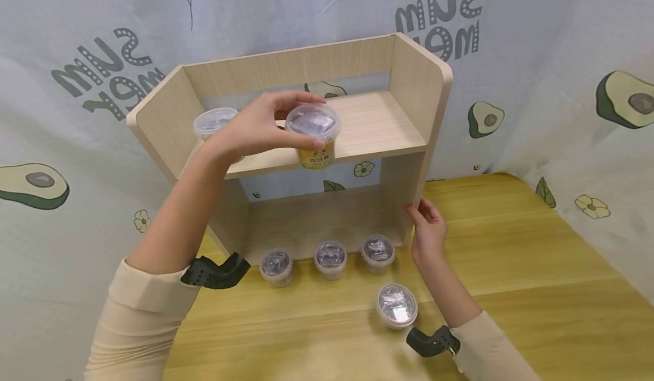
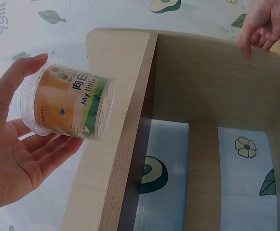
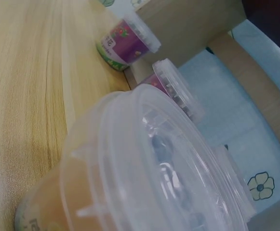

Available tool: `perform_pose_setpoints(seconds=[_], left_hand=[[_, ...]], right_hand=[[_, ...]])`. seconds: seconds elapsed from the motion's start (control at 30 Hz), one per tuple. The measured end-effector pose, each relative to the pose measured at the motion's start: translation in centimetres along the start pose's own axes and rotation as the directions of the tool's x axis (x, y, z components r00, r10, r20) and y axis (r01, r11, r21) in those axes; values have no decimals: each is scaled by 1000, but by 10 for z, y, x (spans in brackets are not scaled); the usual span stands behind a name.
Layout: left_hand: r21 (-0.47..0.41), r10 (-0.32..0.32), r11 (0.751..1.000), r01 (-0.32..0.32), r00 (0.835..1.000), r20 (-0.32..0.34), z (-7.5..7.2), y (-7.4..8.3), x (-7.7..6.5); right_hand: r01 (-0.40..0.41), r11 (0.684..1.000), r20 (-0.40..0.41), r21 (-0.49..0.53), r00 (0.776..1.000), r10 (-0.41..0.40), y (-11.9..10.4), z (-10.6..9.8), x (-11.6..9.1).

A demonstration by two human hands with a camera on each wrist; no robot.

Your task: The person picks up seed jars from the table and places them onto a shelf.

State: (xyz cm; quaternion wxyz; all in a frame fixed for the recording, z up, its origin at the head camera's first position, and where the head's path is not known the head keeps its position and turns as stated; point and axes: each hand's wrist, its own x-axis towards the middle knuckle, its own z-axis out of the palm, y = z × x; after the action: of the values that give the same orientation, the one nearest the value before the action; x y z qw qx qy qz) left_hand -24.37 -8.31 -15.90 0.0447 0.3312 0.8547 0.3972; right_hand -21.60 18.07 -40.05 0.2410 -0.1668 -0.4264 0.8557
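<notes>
My left hand point(image 1: 258, 125) holds a clear-lidded plastic tub point(image 1: 318, 158) between thumb and fingers at the front edge of the upper board of a pale wooden shelf point(image 1: 380, 125). An orange, green and white label wraps the tub point(image 2: 65, 103), whose base points toward the shelf in the left wrist view. Behind my left wrist, a second lidded tub point(image 1: 214, 121) stands at the left end of the upper board, partly hidden. Low on the shelf's right side panel point(image 1: 421, 114), my right hand point(image 1: 430, 236) grips the front edge, thumb on the inner side.
Three lidded tubs, a left one point(image 1: 276, 266), a middle one point(image 1: 330, 259) and a right one point(image 1: 378, 252), line the shelf's lower front. Another tub point(image 1: 397, 306) stands nearer on the wooden table point(image 1: 536, 290), beside my right forearm. A printed cloth point(image 1: 536, 40) hangs behind.
</notes>
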Motion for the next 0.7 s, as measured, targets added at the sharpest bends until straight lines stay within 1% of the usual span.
perform_pose_setpoints(seconds=[0.17, 0.33, 0.5, 0.7], left_hand=[[0, -35, 999, 35, 999, 1, -6, -3, 4], [9, -40, 999, 40, 999, 8, -7, -4, 8], [8, -71, 997, 71, 997, -11, -10, -5, 8], [-6, -81, 997, 81, 997, -18, -7, -5, 16]], right_hand=[[-3, 1000, 7, 20, 1000, 3, 0, 0, 0], [4, 1000, -9, 4, 1000, -4, 0, 0, 0], [-12, 1000, 14, -14, 1000, 12, 2, 3, -1], [4, 1000, -12, -9, 1000, -4, 1, 2, -1]])
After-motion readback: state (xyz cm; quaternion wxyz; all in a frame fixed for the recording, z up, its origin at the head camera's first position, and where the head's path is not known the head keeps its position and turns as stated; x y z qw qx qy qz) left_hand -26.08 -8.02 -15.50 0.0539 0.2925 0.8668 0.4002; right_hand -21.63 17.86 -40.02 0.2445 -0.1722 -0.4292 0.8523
